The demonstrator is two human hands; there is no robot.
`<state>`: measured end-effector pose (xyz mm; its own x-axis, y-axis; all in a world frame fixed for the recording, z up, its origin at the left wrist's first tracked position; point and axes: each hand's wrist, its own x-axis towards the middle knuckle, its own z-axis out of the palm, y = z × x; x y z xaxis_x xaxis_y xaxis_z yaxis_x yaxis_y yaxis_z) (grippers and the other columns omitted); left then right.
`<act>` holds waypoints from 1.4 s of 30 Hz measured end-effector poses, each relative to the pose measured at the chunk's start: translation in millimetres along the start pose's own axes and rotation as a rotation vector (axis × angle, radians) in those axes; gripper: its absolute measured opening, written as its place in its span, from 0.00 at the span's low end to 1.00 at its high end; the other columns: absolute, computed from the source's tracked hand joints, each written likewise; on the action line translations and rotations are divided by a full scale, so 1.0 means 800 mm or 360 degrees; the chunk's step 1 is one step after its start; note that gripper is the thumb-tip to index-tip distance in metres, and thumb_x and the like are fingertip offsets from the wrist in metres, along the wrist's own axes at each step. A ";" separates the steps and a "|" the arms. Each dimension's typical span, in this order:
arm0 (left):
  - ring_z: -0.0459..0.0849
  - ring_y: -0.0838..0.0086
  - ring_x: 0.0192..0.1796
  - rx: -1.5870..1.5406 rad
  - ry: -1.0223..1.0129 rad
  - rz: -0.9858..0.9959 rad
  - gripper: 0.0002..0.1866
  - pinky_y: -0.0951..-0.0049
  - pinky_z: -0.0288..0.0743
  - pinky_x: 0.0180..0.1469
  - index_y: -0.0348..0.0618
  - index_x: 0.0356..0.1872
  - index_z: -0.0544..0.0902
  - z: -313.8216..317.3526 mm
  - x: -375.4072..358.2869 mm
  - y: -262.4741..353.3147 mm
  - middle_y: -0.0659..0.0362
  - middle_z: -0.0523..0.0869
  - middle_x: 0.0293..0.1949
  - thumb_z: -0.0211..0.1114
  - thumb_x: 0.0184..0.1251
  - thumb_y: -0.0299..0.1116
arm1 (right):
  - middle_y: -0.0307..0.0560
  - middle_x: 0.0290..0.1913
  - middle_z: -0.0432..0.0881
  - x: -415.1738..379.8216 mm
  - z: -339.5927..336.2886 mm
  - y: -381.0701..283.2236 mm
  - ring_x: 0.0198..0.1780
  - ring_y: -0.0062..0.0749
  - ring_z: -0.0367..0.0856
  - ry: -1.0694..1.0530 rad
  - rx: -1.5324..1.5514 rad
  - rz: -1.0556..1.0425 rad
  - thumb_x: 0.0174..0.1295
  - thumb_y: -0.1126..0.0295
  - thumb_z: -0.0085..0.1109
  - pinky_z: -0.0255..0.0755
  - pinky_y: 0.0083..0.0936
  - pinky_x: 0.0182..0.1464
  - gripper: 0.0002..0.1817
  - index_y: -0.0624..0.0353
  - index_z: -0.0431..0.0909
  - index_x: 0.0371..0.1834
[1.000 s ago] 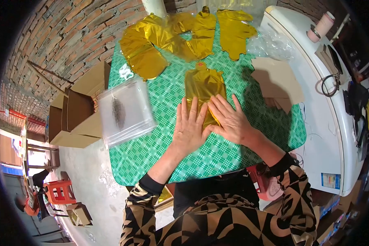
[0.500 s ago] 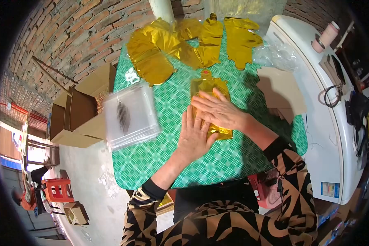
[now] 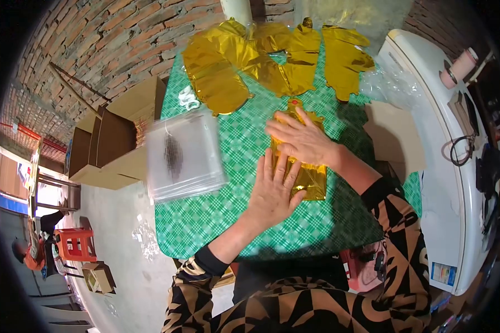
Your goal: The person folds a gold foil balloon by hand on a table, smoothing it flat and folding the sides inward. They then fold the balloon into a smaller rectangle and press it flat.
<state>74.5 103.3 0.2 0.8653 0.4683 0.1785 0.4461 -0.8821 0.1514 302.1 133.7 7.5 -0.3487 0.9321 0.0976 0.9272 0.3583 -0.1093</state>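
Observation:
A folded gold foil balloon (image 3: 311, 186) lies flat on the green checked tablecloth (image 3: 244, 136), a small red spot at its far end. My right hand (image 3: 304, 140) rests palm down across its upper part, fingers spread and pointing left. Against its left edge lies my left hand (image 3: 273, 191), also flat, with fingers outstretched and their tips on the foil. Neither hand grips anything. Part of the balloon is hidden under both hands. Farther back, more gold foil balloons (image 3: 216, 77) lie unfolded, and another gold foil balloon (image 3: 344, 61) lies at the back right.
A stack of clear plastic bags (image 3: 197, 158) lies at the table's left. Behind it stands an open cardboard box (image 3: 114, 172). Cardboard (image 3: 397, 133) and crumpled clear plastic (image 3: 391, 86) lie at the right, beside a white appliance (image 3: 450, 183). A person (image 3: 34, 252) is at far left.
My hands stay flat on the folded balloon, with the right hand drawn slightly toward the near end, leaving more of the foil's lower part showing. The whole view has shifted a little.

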 end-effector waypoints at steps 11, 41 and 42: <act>0.48 0.31 0.88 0.0015 0.0008 -0.0003 0.41 0.35 0.39 0.89 0.44 0.86 0.64 -0.003 -0.001 0.002 0.37 0.59 0.86 0.54 0.83 0.59 | 0.48 0.89 0.62 -0.008 -0.019 0.026 0.90 0.42 0.52 0.0232 -0.0211 0.0476 0.84 0.51 0.47 0.37 0.53 0.90 0.35 0.59 0.62 0.87; 0.45 0.47 0.92 -0.0199 0.0198 -0.0322 0.34 0.42 0.39 0.90 0.47 0.89 0.60 -0.046 -0.140 0.012 0.49 0.53 0.91 0.50 0.90 0.47 | 0.56 0.85 0.68 -0.252 -0.004 -0.245 0.88 0.49 0.61 0.0323 0.0108 0.0468 0.71 0.52 0.70 0.42 0.66 0.87 0.42 0.64 0.69 0.83; 0.46 0.47 0.92 -0.0261 0.0198 -0.0339 0.34 0.41 0.39 0.90 0.46 0.89 0.61 -0.051 -0.146 0.008 0.48 0.54 0.90 0.52 0.89 0.46 | 0.56 0.85 0.68 -0.252 -0.003 -0.245 0.88 0.48 0.60 0.0326 0.0105 0.0473 0.71 0.52 0.70 0.42 0.65 0.87 0.42 0.64 0.69 0.83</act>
<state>-33.0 44.6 19.9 0.7170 0.6538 0.2419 0.5633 -0.7478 0.3513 190.8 -124.8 11.8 -0.0246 0.9685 0.2477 0.9708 0.0823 -0.2253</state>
